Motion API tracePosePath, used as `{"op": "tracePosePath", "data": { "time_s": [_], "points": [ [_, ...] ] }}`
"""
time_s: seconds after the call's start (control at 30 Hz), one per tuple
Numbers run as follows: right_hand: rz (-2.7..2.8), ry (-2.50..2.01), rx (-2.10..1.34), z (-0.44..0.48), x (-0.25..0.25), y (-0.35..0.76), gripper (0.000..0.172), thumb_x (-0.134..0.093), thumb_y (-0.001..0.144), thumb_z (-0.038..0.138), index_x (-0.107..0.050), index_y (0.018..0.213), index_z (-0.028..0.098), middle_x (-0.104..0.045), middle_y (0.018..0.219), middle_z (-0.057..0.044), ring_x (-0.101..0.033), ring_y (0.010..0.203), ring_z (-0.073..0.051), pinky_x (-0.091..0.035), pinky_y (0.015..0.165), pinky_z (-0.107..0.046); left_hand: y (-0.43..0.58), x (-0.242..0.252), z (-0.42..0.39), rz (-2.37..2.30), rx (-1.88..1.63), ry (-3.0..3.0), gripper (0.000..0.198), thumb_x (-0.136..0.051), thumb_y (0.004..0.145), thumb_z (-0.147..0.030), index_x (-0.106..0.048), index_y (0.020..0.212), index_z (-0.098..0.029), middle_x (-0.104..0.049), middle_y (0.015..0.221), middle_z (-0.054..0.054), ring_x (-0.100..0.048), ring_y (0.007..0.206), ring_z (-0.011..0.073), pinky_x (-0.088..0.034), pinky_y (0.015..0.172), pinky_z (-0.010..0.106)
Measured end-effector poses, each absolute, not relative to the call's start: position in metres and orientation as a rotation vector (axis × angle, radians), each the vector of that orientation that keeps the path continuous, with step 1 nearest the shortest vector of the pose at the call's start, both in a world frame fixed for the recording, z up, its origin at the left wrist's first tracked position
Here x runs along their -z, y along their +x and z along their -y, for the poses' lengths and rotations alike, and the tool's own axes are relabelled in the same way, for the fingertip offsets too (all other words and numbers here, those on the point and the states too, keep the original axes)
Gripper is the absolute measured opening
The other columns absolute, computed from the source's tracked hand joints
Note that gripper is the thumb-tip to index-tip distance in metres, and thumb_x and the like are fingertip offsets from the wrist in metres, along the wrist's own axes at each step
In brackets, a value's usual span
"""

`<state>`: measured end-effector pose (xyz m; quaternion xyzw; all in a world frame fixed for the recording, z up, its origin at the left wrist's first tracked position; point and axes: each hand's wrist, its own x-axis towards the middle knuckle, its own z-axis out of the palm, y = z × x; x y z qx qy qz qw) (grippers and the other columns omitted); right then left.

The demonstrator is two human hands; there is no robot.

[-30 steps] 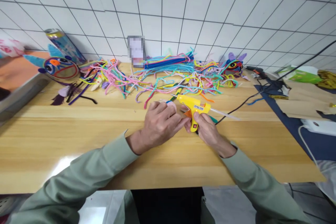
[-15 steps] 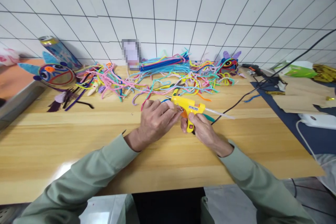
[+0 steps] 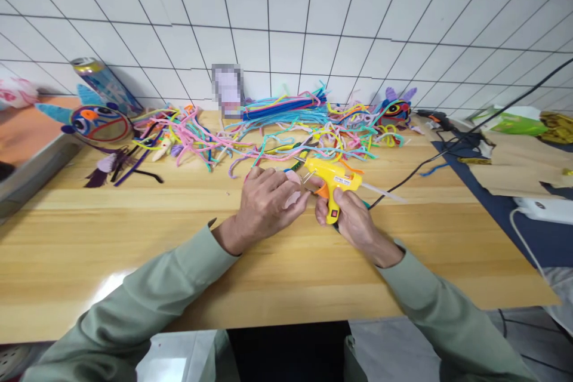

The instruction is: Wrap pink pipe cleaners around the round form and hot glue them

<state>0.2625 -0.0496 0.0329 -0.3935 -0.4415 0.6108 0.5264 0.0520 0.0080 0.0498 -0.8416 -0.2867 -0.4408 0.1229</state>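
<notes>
My right hand (image 3: 349,219) grips the handle of a yellow glue gun (image 3: 333,177) with an orange trigger, its nozzle aimed left. My left hand (image 3: 267,203) is curled around a small pink piece (image 3: 293,177) that shows just past my fingers, right at the nozzle tip. Both hands rest on the wooden table (image 3: 179,250) near its middle. Behind them lies a wide heap of coloured pipe cleaners (image 3: 286,125).
A blue pipe-cleaner mask (image 3: 96,122) and a tilted can (image 3: 105,83) stand at the back left. A smaller purple figure (image 3: 396,108) sits at the back right. The gun's black cable (image 3: 416,170) runs right toward a dark mat (image 3: 514,203) with brown paper (image 3: 519,170).
The glue gun and both hands have shifted slightly right and nearer; the pink piece now shows beside the nozzle. The view itself has wobbled a little.
</notes>
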Motion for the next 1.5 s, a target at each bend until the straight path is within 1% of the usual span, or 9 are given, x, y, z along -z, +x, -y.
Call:
{"op": "tracePosePath", "data": {
  "time_s": [0.2, 0.33, 0.5, 0.67, 0.83, 1.0, 1.17, 1.37, 1.5],
  "points": [
    [1.090, -0.951, -1.446, 0.049, -0.029, 0.264, 0.058, -0.075, 0.090, 0.081, -0.063, 0.086, 0.025, -0.062, 0.069, 0.001, -0.057, 0.060, -0.017, -0.047, 0.058, -0.034, 0.051, -0.052, -0.009, 0.850, 1.280, -2.391, 0.026, -0.068, 0.107, -0.030, -0.068, 0.082, -0.025, -0.062, 0.066, -0.002, -0.058, 0.067, 0.0186, -0.036, 0.073, 0.038],
    [1.112, -0.979, -1.375, 0.048, -0.028, 0.266, 0.059, -0.075, 0.091, 0.081, -0.063, 0.084, 0.024, -0.063, 0.068, 0.001, -0.057, 0.060, -0.016, -0.047, 0.060, -0.033, 0.050, -0.052, -0.010, 0.839, 1.334, -2.397, 0.024, -0.069, 0.107, -0.031, -0.070, 0.084, -0.024, -0.065, 0.071, 0.000, -0.059, 0.069, 0.0186, -0.036, 0.074, 0.037],
    [1.157, -1.028, -1.302, 0.046, -0.030, 0.269, 0.060, -0.074, 0.091, 0.081, -0.072, 0.104, 0.022, -0.063, 0.069, 0.002, -0.056, 0.061, -0.017, -0.047, 0.059, -0.033, 0.051, -0.049, -0.011, 0.923, 1.275, -2.449, 0.021, -0.068, 0.107, -0.035, -0.076, 0.093, -0.022, -0.069, 0.077, 0.003, -0.063, 0.074, 0.0205, -0.038, 0.075, 0.037],
    [1.169, -1.042, -1.285, 0.044, -0.026, 0.272, 0.061, -0.075, 0.090, 0.082, -0.072, 0.092, 0.021, -0.063, 0.068, 0.001, -0.056, 0.060, -0.015, -0.046, 0.059, -0.031, 0.052, -0.047, -0.007, 0.738, 1.239, -2.590, 0.016, -0.065, 0.108, -0.030, -0.076, 0.115, -0.021, -0.078, 0.096, 0.007, -0.070, 0.084, 0.0219, -0.042, 0.076, 0.037],
    [1.189, -1.056, -1.261, 0.042, -0.023, 0.275, 0.061, -0.073, 0.092, 0.082, -0.070, 0.084, 0.021, -0.063, 0.068, 0.000, -0.056, 0.062, -0.015, -0.045, 0.060, -0.031, 0.053, -0.050, -0.006, 0.849, 1.311, -2.501, 0.015, -0.064, 0.108, -0.030, -0.075, 0.108, -0.019, -0.075, 0.087, 0.005, -0.069, 0.079, 0.0213, -0.042, 0.074, 0.037],
    [1.200, -1.064, -1.250, 0.042, -0.023, 0.275, 0.062, -0.074, 0.089, 0.084, -0.071, 0.085, 0.022, -0.061, 0.068, 0.000, -0.055, 0.062, -0.016, -0.045, 0.060, -0.033, 0.053, -0.048, -0.005, 0.949, 1.224, -2.537, 0.028, -0.061, 0.109, -0.032, -0.074, 0.127, -0.015, -0.076, 0.091, 0.008, -0.071, 0.083, 0.0238, -0.045, 0.074, 0.037],
    [1.227, -1.085, -1.205, 0.041, -0.022, 0.276, 0.061, -0.071, 0.091, 0.084, -0.072, 0.087, 0.023, -0.062, 0.069, -0.001, -0.055, 0.063, -0.017, -0.046, 0.059, -0.033, 0.053, -0.044, -0.003, 0.928, 1.157, -2.602, 0.028, -0.061, 0.108, -0.029, -0.074, 0.131, -0.018, -0.078, 0.096, 0.008, -0.072, 0.090, 0.0239, -0.048, 0.081, 0.039],
    [1.262, -1.114, -1.141, 0.040, -0.020, 0.279, 0.060, -0.068, 0.095, 0.082, -0.070, 0.082, 0.023, -0.065, 0.072, -0.002, -0.058, 0.068, -0.018, -0.047, 0.065, -0.034, 0.053, -0.046, -0.002, 0.825, 1.183, -2.619, 0.030, -0.064, 0.106, -0.031, -0.074, 0.130, -0.018, -0.077, 0.095, 0.008, -0.068, 0.085, 0.0238, -0.047, 0.077, 0.039],
    [1.252, -1.102, -1.126, 0.038, -0.024, 0.279, 0.062, -0.071, 0.091, 0.084, -0.074, 0.102, 0.023, -0.064, 0.073, 0.001, -0.058, 0.067, -0.019, -0.048, 0.068, -0.034, 0.054, -0.046, -0.003, 0.804, 1.202, -2.653, 0.034, -0.066, 0.103, -0.032, -0.072, 0.133, -0.018, -0.078, 0.101, 0.009, -0.068, 0.090, 0.0257, -0.049, 0.081, 0.041]
  ]
}}
